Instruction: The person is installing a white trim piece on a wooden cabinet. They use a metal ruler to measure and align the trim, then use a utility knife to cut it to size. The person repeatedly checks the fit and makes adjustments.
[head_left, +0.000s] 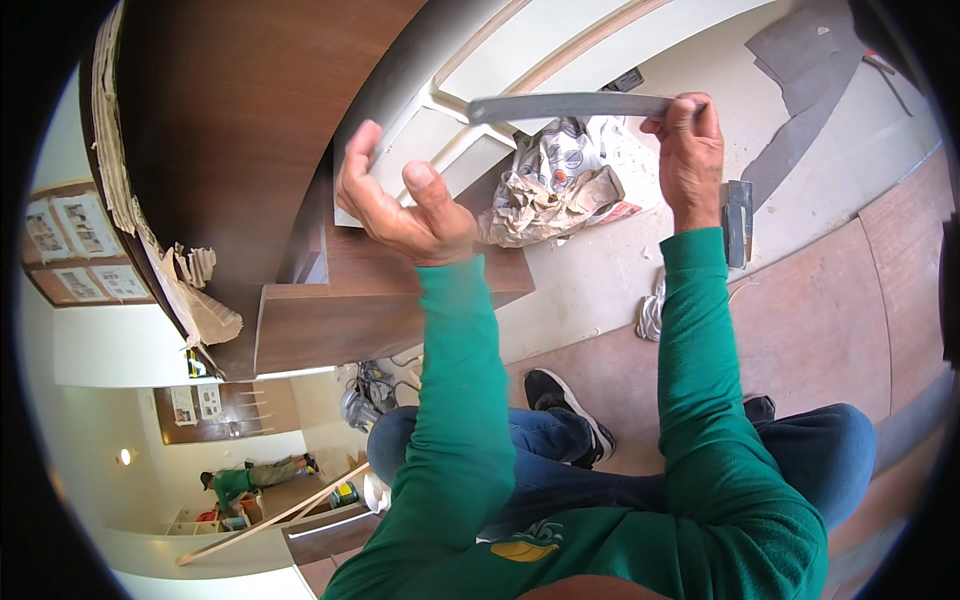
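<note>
My right hand (pixel 690 150) is raised, with thumb and fingers pinched on one end of a long, narrow grey strip (pixel 570 106). The strip stretches out to the left, and its far end is free, above the pale cabinet frame. My left hand (pixel 405 200) is held up with thumb and fingers apart, slightly blurred, holding nothing. It is in front of the brown panelled cabinet (pixel 370 315), a little below the strip's free end. What the strip is made of I cannot make out.
Crumpled brown paper (pixel 550 205) lies on a printed plastic bag (pixel 590 150). A torn grey sheet (pixel 805 90) and a dark block (pixel 738 222) are on the floor. Brown boards (pixel 800 300) cover part of it. Another person (pixel 245 480) is far off at lower left.
</note>
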